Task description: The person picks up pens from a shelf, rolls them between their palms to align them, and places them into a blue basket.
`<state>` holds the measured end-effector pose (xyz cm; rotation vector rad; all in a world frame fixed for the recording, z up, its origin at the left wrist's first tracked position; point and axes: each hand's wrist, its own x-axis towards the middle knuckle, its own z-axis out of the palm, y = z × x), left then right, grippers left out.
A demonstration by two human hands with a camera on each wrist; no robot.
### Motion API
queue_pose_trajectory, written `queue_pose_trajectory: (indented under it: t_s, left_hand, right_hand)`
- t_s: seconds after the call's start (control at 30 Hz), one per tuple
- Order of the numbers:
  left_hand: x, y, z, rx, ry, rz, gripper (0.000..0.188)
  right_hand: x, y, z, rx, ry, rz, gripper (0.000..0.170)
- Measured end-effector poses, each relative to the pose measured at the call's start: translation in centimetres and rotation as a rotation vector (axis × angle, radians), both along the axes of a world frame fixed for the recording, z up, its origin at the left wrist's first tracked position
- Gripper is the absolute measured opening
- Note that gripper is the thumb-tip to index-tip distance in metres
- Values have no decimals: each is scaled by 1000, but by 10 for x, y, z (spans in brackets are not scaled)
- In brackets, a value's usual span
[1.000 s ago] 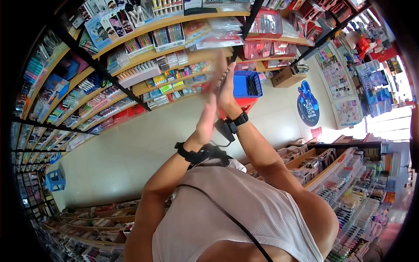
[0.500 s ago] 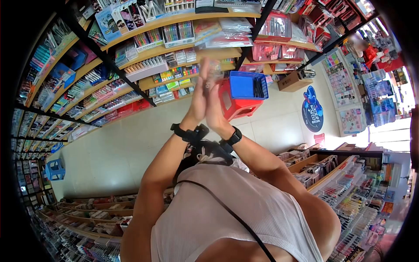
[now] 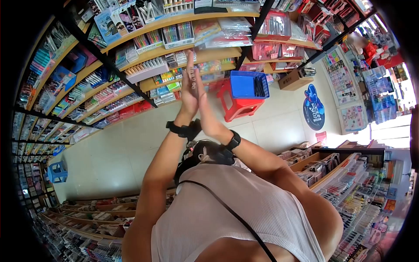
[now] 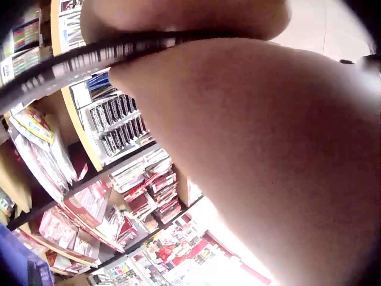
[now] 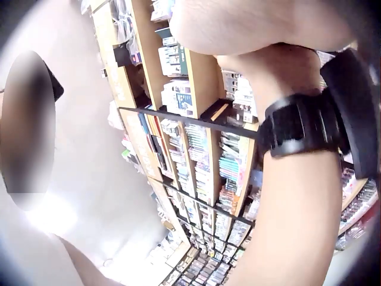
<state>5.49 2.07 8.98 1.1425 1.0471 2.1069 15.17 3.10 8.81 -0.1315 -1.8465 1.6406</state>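
Observation:
Both hands are raised in front of the chest in the head view, palms facing and fingers straight. A slim dark stick-like item (image 3: 193, 79) with pale marks lies between the left hand (image 3: 189, 94) and the right hand (image 3: 207, 107). The left wrist view shows the dark item (image 4: 74, 68) close up, with white barcode-like print, running between two areas of skin. In the right wrist view the heel of a hand (image 5: 238, 27) fills the top, and the item is not visible there.
A blue basket (image 3: 242, 85) holding dark sticks stands on a red stool (image 3: 240, 109), right of the hands. Shelves of pens and stationery (image 3: 148, 72) rise beyond them. More racks (image 3: 353, 187) stand at lower right; a blue stool (image 3: 56, 171) is at far left.
Both hands have moved left, away from the blue basket, with the item still between the palms. The basket and red stool, partly covered earlier, show more fully.

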Motion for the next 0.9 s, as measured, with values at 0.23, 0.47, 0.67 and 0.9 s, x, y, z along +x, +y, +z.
queue_pose_trajectory:
  t_s: [0.23, 0.47, 0.67, 0.9]
  left_hand:
    - [44, -12, -3, -8, -122, -109, 66]
    - [62, -18, -2, -19, -82, -165, 76]
    - [68, -28, 0, -103, -53, -218, 81]
    - [41, -12, -7, -42, -99, -162, 68]
  right_hand:
    - [-11, 33, 0, -296, -13, -52, 70]
    - [-11, 62, 6, -509, 20, -72, 75]
    - [-17, 74, -6, -390, 152, -170, 75]
    - [-17, 42, -24, -511, 39, -130, 76]
